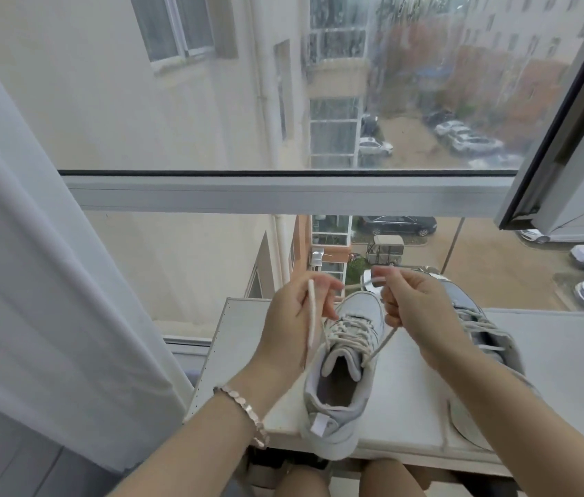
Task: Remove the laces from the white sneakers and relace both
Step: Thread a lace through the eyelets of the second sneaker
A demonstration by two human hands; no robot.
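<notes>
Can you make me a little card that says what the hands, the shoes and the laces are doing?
left hand: holds one end of the lace, raised above the shoe
right hand: pinches the other end
middle sneaker: on the white table, laced, heel toward the person
second sneaker: to the right, partly hidden by the right forearm
left wrist: bracelet
around: curtain at left, window ahead

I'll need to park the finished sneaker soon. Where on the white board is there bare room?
Widest bare patch: the board right of the second sneaker. A narrower strip lies between it and the near sneaker, under the right forearm. Crowded mid-board, where left hand and right hand pinch the lace.
</notes>
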